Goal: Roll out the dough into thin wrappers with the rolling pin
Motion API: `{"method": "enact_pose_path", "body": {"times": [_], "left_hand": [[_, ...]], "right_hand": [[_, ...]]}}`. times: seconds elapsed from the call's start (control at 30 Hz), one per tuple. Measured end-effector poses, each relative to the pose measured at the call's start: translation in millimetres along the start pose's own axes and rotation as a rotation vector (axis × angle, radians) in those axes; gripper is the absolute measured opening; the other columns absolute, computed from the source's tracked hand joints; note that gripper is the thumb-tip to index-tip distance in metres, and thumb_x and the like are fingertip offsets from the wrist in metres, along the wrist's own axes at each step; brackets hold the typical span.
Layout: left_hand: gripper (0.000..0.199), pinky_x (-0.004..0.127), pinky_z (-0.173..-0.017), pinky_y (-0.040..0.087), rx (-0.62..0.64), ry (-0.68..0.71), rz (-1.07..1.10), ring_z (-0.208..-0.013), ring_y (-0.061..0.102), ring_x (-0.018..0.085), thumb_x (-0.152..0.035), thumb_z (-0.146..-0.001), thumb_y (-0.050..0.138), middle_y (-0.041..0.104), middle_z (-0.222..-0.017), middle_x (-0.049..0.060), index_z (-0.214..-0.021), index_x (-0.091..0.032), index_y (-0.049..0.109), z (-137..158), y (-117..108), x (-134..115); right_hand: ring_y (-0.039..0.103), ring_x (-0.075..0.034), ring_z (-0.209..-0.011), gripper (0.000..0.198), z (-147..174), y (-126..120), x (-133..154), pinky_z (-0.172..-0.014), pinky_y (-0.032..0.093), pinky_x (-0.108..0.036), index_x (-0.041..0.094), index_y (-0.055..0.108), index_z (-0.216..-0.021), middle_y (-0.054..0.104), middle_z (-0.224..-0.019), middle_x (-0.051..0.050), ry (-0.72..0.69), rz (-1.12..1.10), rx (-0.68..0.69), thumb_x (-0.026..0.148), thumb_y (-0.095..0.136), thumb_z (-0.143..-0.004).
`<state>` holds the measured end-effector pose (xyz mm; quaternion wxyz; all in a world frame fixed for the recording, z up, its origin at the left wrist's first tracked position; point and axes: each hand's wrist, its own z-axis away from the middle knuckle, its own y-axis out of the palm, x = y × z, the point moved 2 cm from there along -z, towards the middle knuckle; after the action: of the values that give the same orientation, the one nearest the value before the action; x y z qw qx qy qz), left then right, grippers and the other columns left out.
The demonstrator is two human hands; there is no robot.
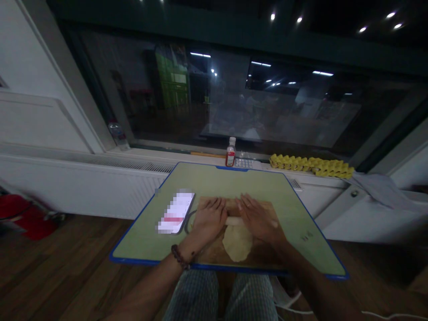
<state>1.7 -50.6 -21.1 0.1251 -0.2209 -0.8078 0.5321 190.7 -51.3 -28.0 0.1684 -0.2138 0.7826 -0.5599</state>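
Note:
A pale, flattened round of dough lies on a wooden board. Across the dough's far edge sits a light rolling pin, its middle bare between my hands. My left hand rests palm down over the pin's left part, fingers stretched forward. Over its right part lies my right hand, also palm down with extended fingers. A small piece of the pin seems to show beyond the right hand; its left end is hidden.
The board is on a green folding table with a blue rim. A phone lies lit at the left, beside a dark cable. On the windowsill stand a small bottle, a blister-like tray and yellow egg cartons.

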Motion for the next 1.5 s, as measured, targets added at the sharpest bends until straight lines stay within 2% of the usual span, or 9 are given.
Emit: {"method": "enact_pose_path", "body": {"times": [0.1, 0.2, 0.4, 0.63, 0.93, 1.2, 1.33, 1.43, 1.5], "left_hand": [[0.044, 0.049, -0.111, 0.033, 0.068, -0.052, -0.035, -0.131, 0.05, 0.026, -0.026, -0.098, 0.031, 0.058, -0.138, 0.013, -0.13, -0.011, 0.058, -7, 5, 6], [0.045, 0.052, -0.111, 0.031, 0.037, -0.051, -0.048, -0.135, 0.045, 0.026, -0.027, -0.099, 0.03, 0.054, -0.142, 0.012, -0.133, -0.014, 0.056, -6, 5, 8], [0.049, 0.043, -0.113, 0.035, -0.025, 0.111, 0.035, -0.137, 0.044, 0.02, -0.027, -0.1, 0.026, 0.05, -0.145, 0.013, -0.142, -0.01, 0.046, 24, -6, -2], [0.052, 0.041, -0.109, 0.039, -0.085, 0.119, -0.012, -0.137, 0.042, 0.023, -0.033, -0.101, 0.029, 0.044, -0.151, 0.011, -0.149, -0.013, 0.034, 56, -17, -16], [0.051, 0.042, -0.117, 0.027, 0.035, 0.118, 0.051, -0.138, 0.041, 0.017, -0.031, -0.102, 0.019, 0.049, -0.147, 0.008, -0.145, -0.017, 0.043, 19, -8, 5], [0.051, 0.054, -0.116, 0.025, 0.119, 0.002, -0.014, -0.14, 0.039, 0.024, -0.025, -0.099, 0.023, 0.05, -0.146, 0.01, -0.144, -0.017, 0.046, -18, 4, 19], [0.05, 0.054, -0.116, 0.025, 0.127, -0.009, -0.024, -0.14, 0.039, 0.025, -0.024, -0.098, 0.027, 0.048, -0.147, 0.011, -0.143, -0.016, 0.047, -20, 2, 19], [0.049, 0.05, -0.116, 0.028, 0.117, 0.021, 0.0, -0.139, 0.041, 0.023, -0.024, -0.099, 0.027, 0.049, -0.147, 0.01, -0.143, -0.015, 0.045, -4, -3, 13], [0.049, 0.045, -0.116, 0.03, 0.085, 0.064, 0.026, -0.139, 0.041, 0.02, -0.025, -0.099, 0.027, 0.049, -0.147, 0.01, -0.144, -0.014, 0.044, 13, -7, 5]], "right_hand": [[0.023, -0.026, -0.145, 0.049, -17, 1, -3, -0.117, 0.027, -0.049, 0.012, 0.042, -0.146, 0.039, -0.152, -0.013, 0.068, 0.061, 0.026, 0.024, 0.024, -0.102], [0.024, -0.027, -0.145, 0.048, -18, -1, 3, -0.117, 0.027, -0.051, 0.013, 0.043, -0.145, 0.038, -0.152, -0.013, 0.112, 0.099, -0.023, 0.022, 0.027, -0.101], [0.032, -0.022, -0.142, 0.046, 15, -8, 26, -0.115, 0.034, -0.041, 0.009, 0.054, -0.136, 0.047, -0.146, -0.012, 0.078, 0.063, -0.145, 0.017, 0.03, -0.097], [0.038, -0.02, -0.139, 0.047, 45, -14, 50, -0.112, 0.037, -0.038, 0.012, 0.049, -0.14, 0.046, -0.148, -0.008, 0.157, 0.021, -0.285, 0.018, 0.033, -0.097], [0.039, -0.022, -0.139, 0.048, 5, -9, 23, -0.116, 0.031, -0.043, 0.009, 0.053, -0.136, 0.049, -0.144, -0.013, 0.132, 0.013, -0.012, 0.018, 0.026, -0.098], [0.037, -0.026, -0.14, 0.048, -39, 8, -2, -0.116, 0.027, -0.051, 0.014, 0.049, -0.141, 0.046, -0.146, -0.012, 0.135, 0.026, 0.12, 0.017, 0.028, -0.098], [0.033, -0.029, -0.141, 0.047, -35, 6, 2, -0.116, 0.026, -0.056, 0.016, 0.047, -0.143, 0.044, -0.147, -0.014, 0.184, 0.041, 0.033, 0.019, 0.031, -0.098], [0.03, -0.027, -0.143, 0.047, -19, 0, 15, -0.117, 0.023, -0.056, 0.018, 0.049, -0.142, 0.043, -0.149, -0.011, 0.182, 0.04, -0.088, 0.022, 0.03, -0.099], [0.032, -0.025, -0.142, 0.047, -3, -3, 25, -0.117, 0.028, -0.05, 0.015, 0.051, -0.14, 0.045, -0.147, -0.011, 0.172, 0.03, -0.113, 0.022, 0.029, -0.099]]}}
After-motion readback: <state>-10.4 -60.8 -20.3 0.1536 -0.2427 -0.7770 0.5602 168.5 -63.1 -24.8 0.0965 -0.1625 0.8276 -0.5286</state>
